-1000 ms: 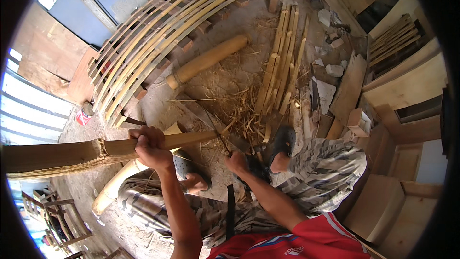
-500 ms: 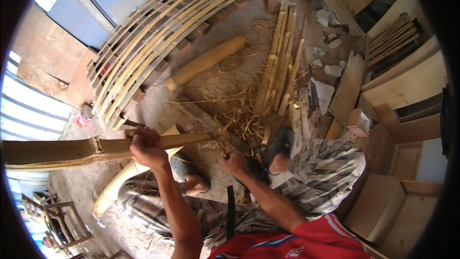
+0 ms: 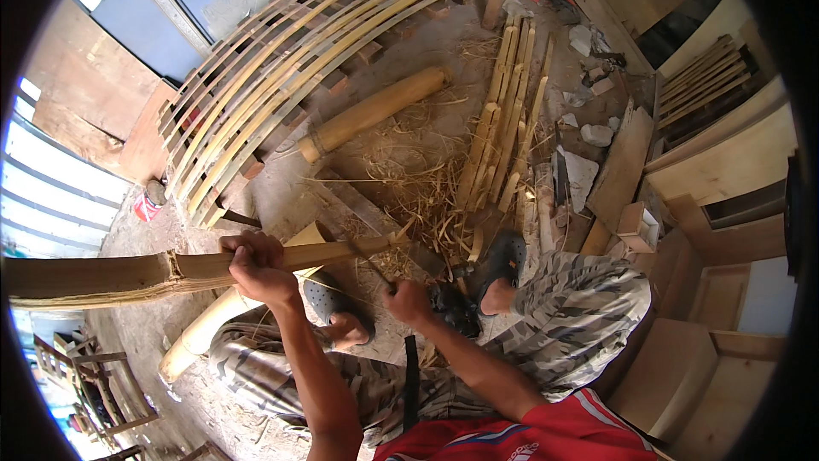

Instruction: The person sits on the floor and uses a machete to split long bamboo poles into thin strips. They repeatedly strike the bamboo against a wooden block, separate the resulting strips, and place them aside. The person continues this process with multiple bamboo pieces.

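My left hand point(image 3: 258, 266) is closed around a long split bamboo piece point(image 3: 94, 278) that reaches from the left edge to the middle, its narrow end over the shavings. My right hand point(image 3: 409, 301) is closed on the handle of a knife point(image 3: 374, 267). The thin dark blade is blurred and meets the bamboo's near edge close to the narrow end. A round bamboo pole point(image 3: 200, 333) lies beneath the split piece, beside my left leg. Between my feet is a dark object point(image 3: 456, 303) I cannot make out.
Curly bamboo shavings point(image 3: 418, 205) cover the floor ahead. A thick bamboo section point(image 3: 375, 111) lies beyond, with a rack of long slats point(image 3: 299, 69) at far left. Bundled bamboo strips point(image 3: 503, 111), stone rubble point(image 3: 595, 134) and a wooden cabinet point(image 3: 725, 162) are to the right.
My right hand and the knife have moved left and slightly back toward me along the bamboo. The left hand keeps its grip in nearly the same place.
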Tool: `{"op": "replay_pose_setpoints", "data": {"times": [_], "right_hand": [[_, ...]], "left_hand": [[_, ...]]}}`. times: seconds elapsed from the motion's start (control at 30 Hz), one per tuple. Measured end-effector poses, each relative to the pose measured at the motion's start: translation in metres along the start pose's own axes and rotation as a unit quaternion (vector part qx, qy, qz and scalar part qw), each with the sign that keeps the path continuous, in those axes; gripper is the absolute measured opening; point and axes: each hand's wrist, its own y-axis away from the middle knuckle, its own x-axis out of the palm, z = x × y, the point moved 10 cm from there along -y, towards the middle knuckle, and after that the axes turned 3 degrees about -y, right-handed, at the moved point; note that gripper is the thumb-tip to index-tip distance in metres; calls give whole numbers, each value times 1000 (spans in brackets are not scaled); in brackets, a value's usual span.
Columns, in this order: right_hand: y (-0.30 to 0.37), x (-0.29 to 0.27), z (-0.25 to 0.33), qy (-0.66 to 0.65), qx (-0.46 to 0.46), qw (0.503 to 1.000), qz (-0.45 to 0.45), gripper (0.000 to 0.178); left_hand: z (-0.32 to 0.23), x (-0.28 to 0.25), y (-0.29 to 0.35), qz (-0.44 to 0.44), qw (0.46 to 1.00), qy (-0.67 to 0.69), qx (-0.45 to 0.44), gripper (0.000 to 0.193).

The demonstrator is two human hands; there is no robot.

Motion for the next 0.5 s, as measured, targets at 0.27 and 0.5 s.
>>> {"op": "replay_pose_setpoints", "data": {"times": [0.27, 0.5], "right_hand": [[-12, 2, -106, 77, 251, 951, 165, 38], [-4, 9, -15, 19, -6, 999, 29, 43]], "left_hand": [[7, 13, 5, 62, 997, 37, 2, 12], [1, 11, 4, 46, 999, 6, 6, 11]]}}
